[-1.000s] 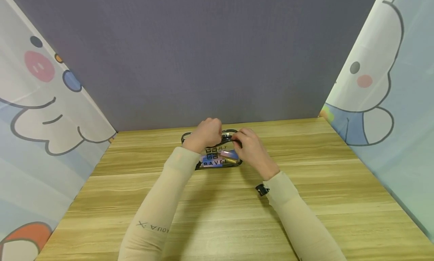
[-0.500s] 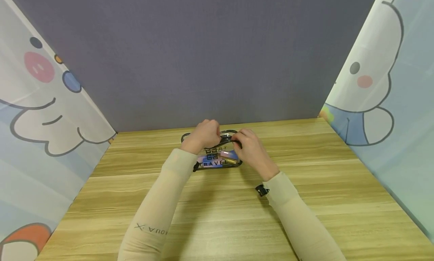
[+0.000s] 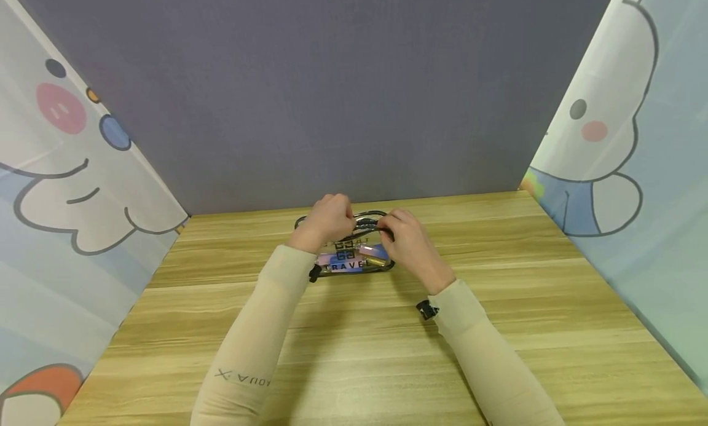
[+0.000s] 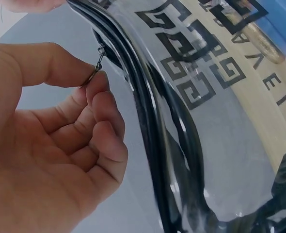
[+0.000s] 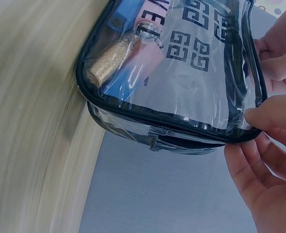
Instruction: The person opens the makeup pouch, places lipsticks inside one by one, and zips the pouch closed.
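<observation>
A clear pouch (image 3: pixel 354 257) with black piping and printed letters stands on the table near the back. At its top edge, my left hand (image 3: pixel 329 219) pinches the small metal zipper pull (image 4: pixel 92 75) between thumb and forefinger, as the left wrist view shows. My right hand (image 3: pixel 406 238) grips the pouch's upper right corner, thumb on the clear front and fingers beneath the edge. Through the plastic, the right wrist view reveals a glittery gold cylinder (image 5: pixel 106 64) and a pink-and-blue item (image 5: pixel 135 70) lying at the bottom. Part of the zipper is hidden behind my left hand in the head view.
The wood-grain table (image 3: pixel 354 352) extends toward me and to both sides. A grey panel (image 3: pixel 354 94) rises behind it. Cartoon-printed curtains hang at the left (image 3: pixel 61 168) and right (image 3: pixel 636 137).
My left hand has slid a little to the left along the pouch's top edge, showing more of the zipper and print. My right hand stays at the same corner.
</observation>
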`<control>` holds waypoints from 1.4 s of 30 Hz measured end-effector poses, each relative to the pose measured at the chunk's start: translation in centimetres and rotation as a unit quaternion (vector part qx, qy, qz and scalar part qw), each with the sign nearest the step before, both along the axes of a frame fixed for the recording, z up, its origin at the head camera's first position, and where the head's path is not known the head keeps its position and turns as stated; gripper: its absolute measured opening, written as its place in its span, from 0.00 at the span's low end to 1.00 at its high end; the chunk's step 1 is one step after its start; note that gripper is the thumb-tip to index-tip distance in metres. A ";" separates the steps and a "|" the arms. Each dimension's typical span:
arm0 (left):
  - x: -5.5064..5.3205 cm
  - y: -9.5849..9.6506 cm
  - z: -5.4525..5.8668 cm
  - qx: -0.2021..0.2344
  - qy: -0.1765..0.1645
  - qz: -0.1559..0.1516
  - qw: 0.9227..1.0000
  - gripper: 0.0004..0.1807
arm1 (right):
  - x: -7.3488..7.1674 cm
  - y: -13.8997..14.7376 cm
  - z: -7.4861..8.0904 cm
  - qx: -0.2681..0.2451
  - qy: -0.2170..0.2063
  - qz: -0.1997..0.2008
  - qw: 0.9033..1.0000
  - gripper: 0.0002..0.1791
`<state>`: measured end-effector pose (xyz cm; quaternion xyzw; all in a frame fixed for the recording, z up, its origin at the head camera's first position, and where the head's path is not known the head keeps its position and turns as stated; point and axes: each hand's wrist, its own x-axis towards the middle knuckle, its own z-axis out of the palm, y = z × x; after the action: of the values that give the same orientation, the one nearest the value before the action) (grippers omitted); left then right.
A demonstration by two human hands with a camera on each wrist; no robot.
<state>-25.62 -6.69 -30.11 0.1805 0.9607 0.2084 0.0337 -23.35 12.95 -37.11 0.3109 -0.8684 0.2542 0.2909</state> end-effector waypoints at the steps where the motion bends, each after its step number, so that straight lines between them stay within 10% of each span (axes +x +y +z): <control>1: 0.0 -0.1 0.0 0.002 0.001 0.001 1.000 0.26 | 0.0 0.0 0.0 0.000 0.000 0.000 1.000 0.05; 42: 0.8 -2.6 -0.4 0.020 0.021 0.023 0.999 0.25 | 0.1 -0.1 0.1 0.006 -0.010 -0.006 1.000 0.06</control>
<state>-24.81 -9.28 -30.56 0.1631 0.9607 0.2244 0.0046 -23.25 12.86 -37.01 0.3044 -0.8749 0.2503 0.2815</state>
